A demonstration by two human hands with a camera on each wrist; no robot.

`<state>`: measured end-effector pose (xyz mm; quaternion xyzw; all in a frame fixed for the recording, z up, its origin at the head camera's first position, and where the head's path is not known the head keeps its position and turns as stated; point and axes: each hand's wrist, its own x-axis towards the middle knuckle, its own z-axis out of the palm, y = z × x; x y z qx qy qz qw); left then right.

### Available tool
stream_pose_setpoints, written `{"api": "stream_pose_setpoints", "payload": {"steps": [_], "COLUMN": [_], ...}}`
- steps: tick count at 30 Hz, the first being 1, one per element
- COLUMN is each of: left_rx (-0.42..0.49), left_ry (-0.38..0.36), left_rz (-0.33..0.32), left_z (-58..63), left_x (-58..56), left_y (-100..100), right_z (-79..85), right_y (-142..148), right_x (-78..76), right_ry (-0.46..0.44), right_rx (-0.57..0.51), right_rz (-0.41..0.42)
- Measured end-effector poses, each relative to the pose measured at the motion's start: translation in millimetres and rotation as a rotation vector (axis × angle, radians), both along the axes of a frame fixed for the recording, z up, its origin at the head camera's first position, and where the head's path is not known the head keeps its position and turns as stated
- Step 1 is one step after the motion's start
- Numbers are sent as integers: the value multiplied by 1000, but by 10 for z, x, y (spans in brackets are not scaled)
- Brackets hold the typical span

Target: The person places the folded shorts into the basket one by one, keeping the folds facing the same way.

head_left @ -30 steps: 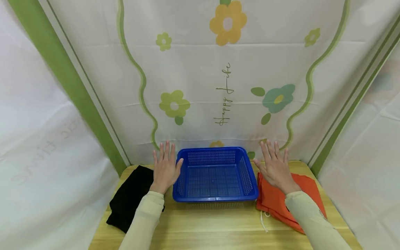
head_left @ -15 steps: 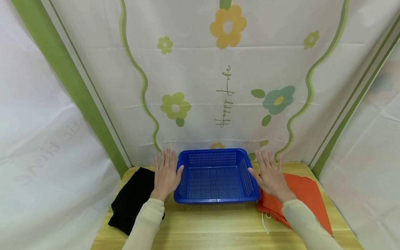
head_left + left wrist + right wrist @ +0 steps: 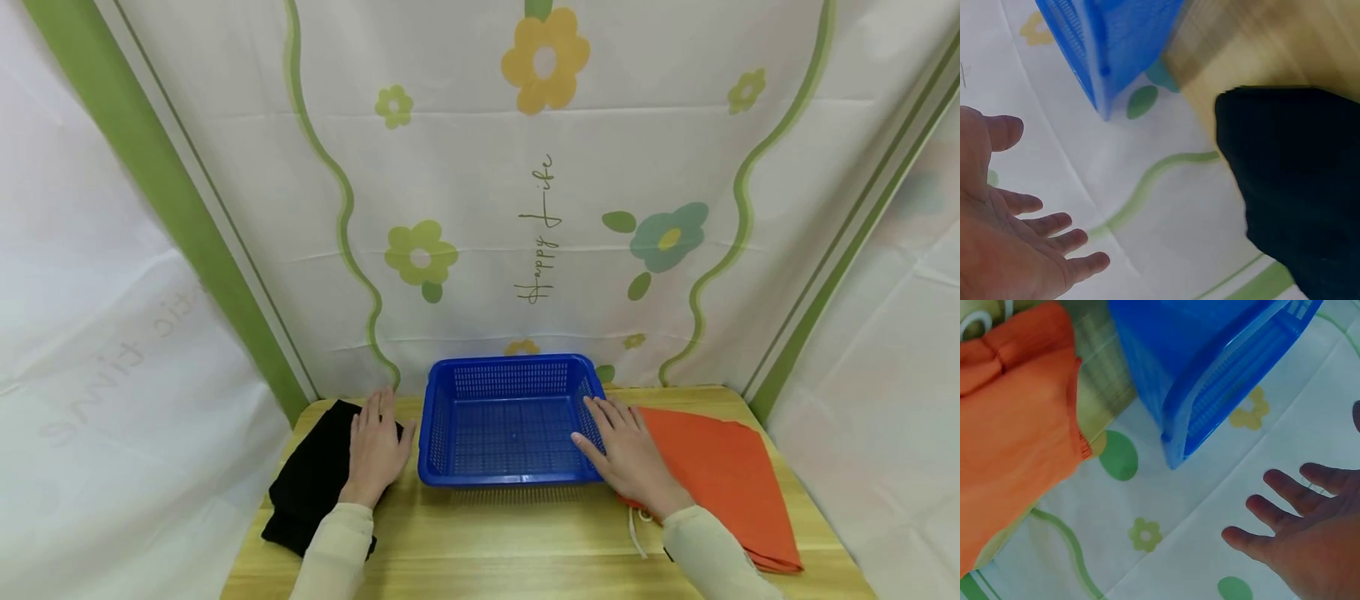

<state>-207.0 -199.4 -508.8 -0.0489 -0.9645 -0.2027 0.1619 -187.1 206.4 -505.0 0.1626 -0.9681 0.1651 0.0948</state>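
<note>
Basket (image 3: 517,480): blue, mesh-walled, upright, mid-table between your hands.
Left hand (image 3: 375,450): fingers extended, thumb out, grip fully slack, holding nothing; over the black cloth's inner edge in your head view, clear of it in your left wrist view.
Right hand (image 3: 632,457): fingers straight, thumb spread, nothing held; overlaps basket's right rim in head view, apart from it at your right wrist.
Black cloth (image 3: 317,479): folded, on wood-grain table (image 3: 465,554), left of basket.
Orange cloth (image 3: 720,479): folded, right of basket, white drawstring (image 3: 637,535) trailing toward you.
Backdrop (image 3: 465,175): white sheet, flower print.
</note>
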Motion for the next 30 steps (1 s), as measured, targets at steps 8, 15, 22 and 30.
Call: {"api": "stream_pose_setpoints", "payload": {"steps": [8, 15, 22, 30], "left_rx": [97, 226, 406, 599], "left_ry": [-62, -202, -410, -640], "left_rz": [140, 308, 525, 768], "left_z": [-139, -272, -445, -585], "left_x": [126, 246, 325, 369], "left_y": [-335, -670, -943, -1118], "right_z": [-4, -18, -46, -113], "right_y": [-91, -112, -149, -214], "right_x": [146, 247, 361, 439], "right_ry": [30, 44, 7, -49], "right_rx": [5, 48, 34, -28], "right_rz": [18, 47, 74, 58]}}
